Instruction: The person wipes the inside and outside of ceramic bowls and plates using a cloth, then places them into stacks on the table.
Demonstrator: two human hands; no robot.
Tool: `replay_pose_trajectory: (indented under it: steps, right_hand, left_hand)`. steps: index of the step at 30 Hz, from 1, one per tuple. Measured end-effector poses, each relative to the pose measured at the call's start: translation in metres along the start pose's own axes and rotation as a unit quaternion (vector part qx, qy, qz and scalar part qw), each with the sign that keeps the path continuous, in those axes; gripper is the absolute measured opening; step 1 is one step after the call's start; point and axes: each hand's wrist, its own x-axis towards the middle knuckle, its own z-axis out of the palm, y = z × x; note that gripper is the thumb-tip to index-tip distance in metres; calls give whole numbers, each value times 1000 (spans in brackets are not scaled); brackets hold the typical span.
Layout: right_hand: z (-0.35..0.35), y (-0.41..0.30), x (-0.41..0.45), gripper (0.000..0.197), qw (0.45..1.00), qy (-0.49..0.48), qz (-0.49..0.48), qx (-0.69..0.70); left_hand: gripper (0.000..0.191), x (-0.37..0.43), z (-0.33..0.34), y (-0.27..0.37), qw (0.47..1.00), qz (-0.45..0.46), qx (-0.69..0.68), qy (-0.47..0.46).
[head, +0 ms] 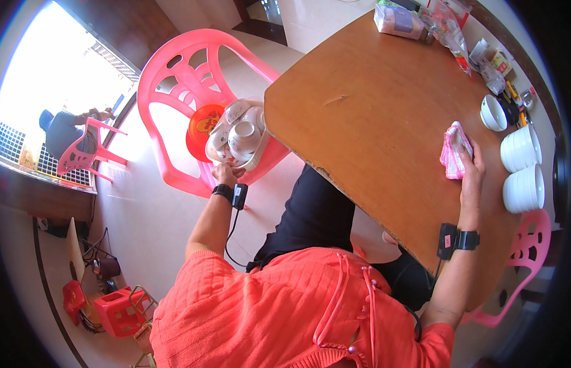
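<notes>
On the wooden table (382, 115), my right hand (473, 163) grips a folded pink-and-white cloth (453, 149). My left hand (228, 174) is at the near rim of a white basket (255, 161), its fingers bent against the edge; how firmly they hold it is hard to tell. White bowls (244, 137), some patterned, are piled in the basket, which sits on a pink plastic chair (193, 181). Beside it on the chair lies a red plastic plate or basin (202, 126). Two stacks of white bowls (520, 149) (522, 188) and a single bowl (492, 113) stand past my right hand.
A tissue pack (398, 20), plastic bags (451, 39) and small items line the table's far side. Another pink chair (529, 257) is at right. A person (69, 133) sits on a pink chair by the bright doorway. Red stools (120, 313) stand at lower left.
</notes>
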Motion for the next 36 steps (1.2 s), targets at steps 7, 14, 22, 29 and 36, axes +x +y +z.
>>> replay_pose_trajectory:
  steps: [7, 14, 22, 29, 36]
  right_hand:
    - [2, -1, 1, 49, 1000, -13, 4, 5]
    - [4, -3, 0, 47, 1000, -6, 2, 5]
    - [5, -3, 1, 46, 1000, -5, 9, 10]
    - [-9, 16, 4, 42, 999, -6, -12, 38]
    - [10, 13, 3, 47, 998, 5, -42, 44]
  left_hand:
    - [11, 41, -11, 22, 1000, 6, 23, -1]
    - [15, 47, -18, 23, 998, 4, 58, -2]
    - [25, 36, -25, 27, 989, -14, 146, -37]
    - [35, 32, -22, 23, 994, 27, 92, 55]
    - [34, -19, 11, 79, 884, 455, 112, 4]
